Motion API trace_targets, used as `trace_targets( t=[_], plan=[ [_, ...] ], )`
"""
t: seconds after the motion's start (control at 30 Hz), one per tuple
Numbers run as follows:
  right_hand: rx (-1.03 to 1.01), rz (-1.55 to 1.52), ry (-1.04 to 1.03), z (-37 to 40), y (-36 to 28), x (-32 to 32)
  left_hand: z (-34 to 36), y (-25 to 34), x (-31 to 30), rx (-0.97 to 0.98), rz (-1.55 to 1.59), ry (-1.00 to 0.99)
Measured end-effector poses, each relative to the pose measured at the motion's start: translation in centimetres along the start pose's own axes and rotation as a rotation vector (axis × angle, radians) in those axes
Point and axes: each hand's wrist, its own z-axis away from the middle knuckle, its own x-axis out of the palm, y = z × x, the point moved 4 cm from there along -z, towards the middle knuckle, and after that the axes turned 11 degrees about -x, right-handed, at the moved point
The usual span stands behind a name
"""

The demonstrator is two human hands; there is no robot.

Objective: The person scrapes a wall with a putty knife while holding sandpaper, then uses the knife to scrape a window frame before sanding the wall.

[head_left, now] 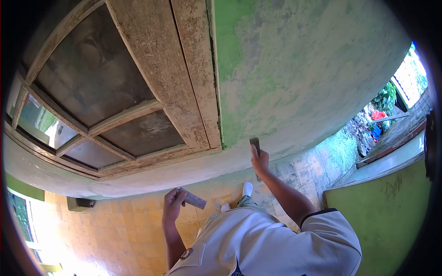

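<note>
My right hand (260, 161) is raised against the green-stained plaster wall (294, 69), gripping a narrow dark tool (254, 144) whose tip touches the wall just right of the window frame's lower corner. My left hand (173, 204) hangs lower, near my waist, and holds a flat grey-brown block (194, 200) that sticks out to the right. Below both hands I see my pale short-sleeved shirt (258, 244) and my white-socked feet (247, 188) on the floor.
A weathered wooden window frame (184, 78) with dusty panes fills the upper left. Orange and grey floor tiles (124, 230) run along the wall's foot. A green low wall (382, 216) stands at the right, with plants and red items beyond it.
</note>
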Motion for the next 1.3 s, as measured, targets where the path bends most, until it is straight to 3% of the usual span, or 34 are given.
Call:
trace_targets(
  t=[0.03, 0.07, 0.13, 0.3, 0.37, 0.53, 0.73, 0.93, 1.0, 1.13, 1.3],
  plan=[
    [-0.347, 0.073, 0.146, -2.1, -2.1, 0.2, -0.1, 0.0, 0.0, 0.000, -0.002, -0.004],
    [-0.341, 0.075, 0.147, -3.5, -2.7, 0.4, -0.1, -0.2, 0.0, 0.000, -0.007, -0.004],
    [-0.008, -0.234, 0.050, -4.4, -3.6, 0.4, 0.3, -0.2, -0.3, -0.011, -0.026, -0.009],
    [-0.017, -0.179, 0.070, -2.3, -2.4, -0.4, 0.0, 0.3, 0.2, 0.015, 0.003, -0.004],
    [-0.079, 0.008, 0.073, -0.1, -1.2, -0.4, -0.2, 0.2, 0.0, 0.024, -0.004, -0.008],
    [0.020, -0.079, 0.059, -4.3, -4.0, 0.1, 0.1, 0.1, 0.2, 0.019, 0.015, -0.003],
    [0.012, -0.222, 0.079, -2.3, -3.3, -0.3, -0.4, 0.1, 0.4, -0.001, 0.013, -0.018],
    [-0.083, 0.046, 0.067, -1.4, -1.8, 0.0, -0.4, 0.1, 0.2, 0.008, -0.005, -0.003],
    [-0.005, -0.266, 0.086, -4.7, -3.9, 0.7, -0.3, -0.2, 0.1, 0.002, -0.013, -0.017],
    [0.094, -0.369, 0.116, -3.8, -4.5, -0.8, -0.2, -0.3, 0.2, -0.014, -0.008, -0.009],
    [0.070, -0.120, 0.084, 0.8, 1.9, -0.1, -0.5, 0.3, 0.4, 0.006, -0.014, -0.005]
  ],
)
